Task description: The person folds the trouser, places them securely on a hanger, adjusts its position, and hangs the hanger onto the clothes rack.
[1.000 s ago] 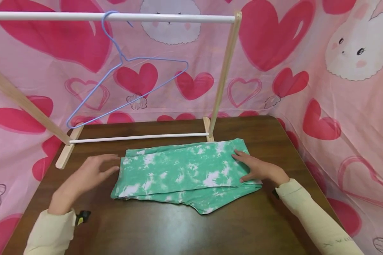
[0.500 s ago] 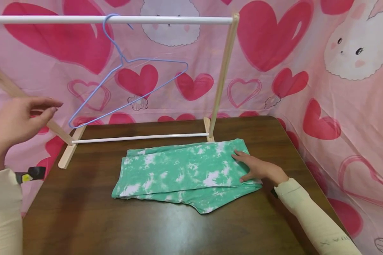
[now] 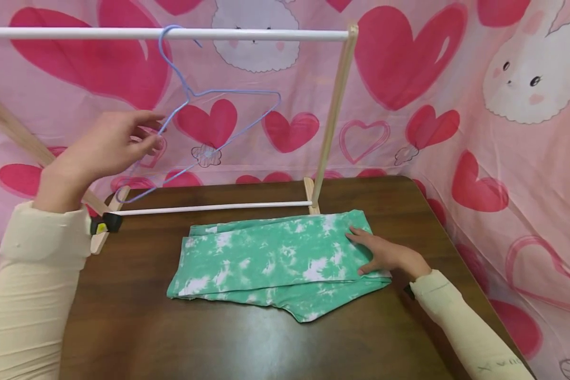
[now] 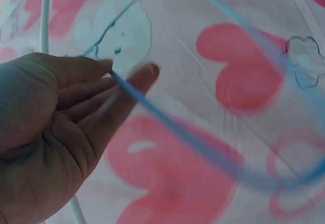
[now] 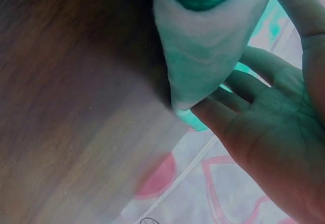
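Observation:
A blue wire hanger (image 3: 237,91) hangs by its hook from the white top rod of a small clothes rack. My left hand (image 3: 97,145) pinches the hanger's left sloping arm between thumb and fingers, and the left wrist view shows the blue wire (image 4: 175,128) running out past the fingertips. Green and white tie-dye trousers (image 3: 275,253) lie folded flat on the table in front of the rack. Over their right end rests my right hand (image 3: 387,254), fingers spread and fairly straight. In the right wrist view the folded cloth edge (image 5: 203,56) bulges beside that hand's fingers.
The rack's top rod (image 3: 266,35) crosses above the table, held by a wooden post (image 3: 334,121) on the right. Its lower white bar (image 3: 214,209) runs just behind the trousers. Pink heart-print fabric (image 3: 385,153) lines the back and sides of the brown table (image 3: 247,351).
My left hand has left the trousers' left side, swung up and left, then come right to the hanger and taken hold. The hanger has tilted a little. My right hand stays on the trousers.

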A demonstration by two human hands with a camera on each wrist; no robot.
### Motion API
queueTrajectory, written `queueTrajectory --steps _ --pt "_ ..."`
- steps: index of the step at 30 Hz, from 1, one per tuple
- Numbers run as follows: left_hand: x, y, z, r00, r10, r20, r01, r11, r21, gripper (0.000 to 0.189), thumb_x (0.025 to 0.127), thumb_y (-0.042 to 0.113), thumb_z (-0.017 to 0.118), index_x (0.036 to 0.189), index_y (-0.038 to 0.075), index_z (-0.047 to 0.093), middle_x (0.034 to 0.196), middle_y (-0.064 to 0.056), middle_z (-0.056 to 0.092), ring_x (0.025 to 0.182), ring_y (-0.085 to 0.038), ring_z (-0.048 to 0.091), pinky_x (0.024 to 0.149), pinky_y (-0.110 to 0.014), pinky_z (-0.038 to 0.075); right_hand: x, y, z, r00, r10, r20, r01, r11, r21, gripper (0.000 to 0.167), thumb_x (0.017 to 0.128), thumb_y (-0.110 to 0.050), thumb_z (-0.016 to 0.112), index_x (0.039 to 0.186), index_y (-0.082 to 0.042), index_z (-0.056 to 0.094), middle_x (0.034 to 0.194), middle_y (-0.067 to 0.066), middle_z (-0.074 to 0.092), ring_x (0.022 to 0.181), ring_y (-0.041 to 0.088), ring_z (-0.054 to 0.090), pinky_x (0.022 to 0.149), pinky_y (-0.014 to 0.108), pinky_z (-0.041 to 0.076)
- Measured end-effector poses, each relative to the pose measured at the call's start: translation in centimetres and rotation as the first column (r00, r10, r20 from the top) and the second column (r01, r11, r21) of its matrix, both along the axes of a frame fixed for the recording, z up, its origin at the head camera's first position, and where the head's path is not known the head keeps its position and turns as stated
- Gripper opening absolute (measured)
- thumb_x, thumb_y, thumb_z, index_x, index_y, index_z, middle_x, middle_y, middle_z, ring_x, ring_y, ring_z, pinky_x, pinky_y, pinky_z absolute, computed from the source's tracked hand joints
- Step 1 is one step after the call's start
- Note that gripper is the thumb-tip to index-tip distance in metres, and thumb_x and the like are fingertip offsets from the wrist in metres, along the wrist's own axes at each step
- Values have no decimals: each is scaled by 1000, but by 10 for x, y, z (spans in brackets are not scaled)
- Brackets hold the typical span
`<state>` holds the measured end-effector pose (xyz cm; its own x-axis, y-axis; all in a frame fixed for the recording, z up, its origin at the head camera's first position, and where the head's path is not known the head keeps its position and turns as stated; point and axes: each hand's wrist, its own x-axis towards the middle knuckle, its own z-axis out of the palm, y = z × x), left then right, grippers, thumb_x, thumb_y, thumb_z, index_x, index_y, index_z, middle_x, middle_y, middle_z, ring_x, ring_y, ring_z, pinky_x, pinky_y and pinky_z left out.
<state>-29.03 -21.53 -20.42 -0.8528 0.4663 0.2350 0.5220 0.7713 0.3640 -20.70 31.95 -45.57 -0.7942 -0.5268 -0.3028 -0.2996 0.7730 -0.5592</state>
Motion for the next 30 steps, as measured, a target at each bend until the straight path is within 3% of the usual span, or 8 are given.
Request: queueTrajectory --steps 2,6,10,13,17,21,24,30 --pt "0 10 -2 999 -35 36 32 998 55 46 96 -2 62 140 -12 51 111 -29 70 85 -18 74 67 -2 44 0 0 0 1000 2 -2 -2 1000 -5 101 83 -27 86 158 2 26 166 30 10 151 53 11 115 70 23" --pt "3 25 -4 990 -115 86 102 984 143 51 94 -5 66 142 -11 49 110 -28 72 73 5 68 67 -6 49 0 0 0 1000 -2 2 2 1000 -11 101 83 -27 86 159 1 26 166 30 10 151 53 11 115 70 23" --pt "4 37 -2 983 -136 121 112 976 189 63 97 3 66 154 1 40 116 -26 70 76 -3 72 68 -11 54 -1 0 -1 1000 -10 11 10 1000 -18 101 83 -27 86 159 0 26 166 29 10 151 53 11 115 70 23" --pt "2 48 2 988 -120 96 99 976 196 61 101 11 63 157 7 38 119 -25 69 74 -5 72 70 -10 53 -1 1 -1 1000 -17 14 17 1000 -16 101 83 -27 86 159 0 26 166 28 10 151 52 11 115 70 22" --pt "-1 60 7 994 -94 60 79 973 218 57 104 14 57 156 2 37 115 -25 71 70 -2 71 70 -8 52 -1 0 -2 1000 -18 12 18 1000 -22 101 82 -26 86 159 0 26 167 28 10 151 52 11 115 70 22" --pt "-4 67 10 987 -108 120 71 956 284 54 104 10 57 153 -3 39 106 -24 74 69 -5 73 66 -15 57 -2 -2 -3 1000 -10 14 11 999 -40 101 83 -26 86 159 1 26 167 28 10 151 52 10 116 70 22" --pt "-5 73 11 980 -116 163 56 941 335 43 102 9 60 142 -9 53 94 -16 77 67 -7 73 65 -18 58 -1 -3 -4 1000 -16 16 17 999 -40 100 83 -27 86 159 0 27 167 28 10 151 53 10 115 70 23" --pt "0 80 13 967 -55 249 -56 906 419 33 103 11 59 125 -14 61 79 -2 76 63 -9 74 62 -22 59 1 -3 -1 999 -36 24 37 999 -35 100 83 -27 86 159 0 27 167 28 10 151 53 10 115 70 22"
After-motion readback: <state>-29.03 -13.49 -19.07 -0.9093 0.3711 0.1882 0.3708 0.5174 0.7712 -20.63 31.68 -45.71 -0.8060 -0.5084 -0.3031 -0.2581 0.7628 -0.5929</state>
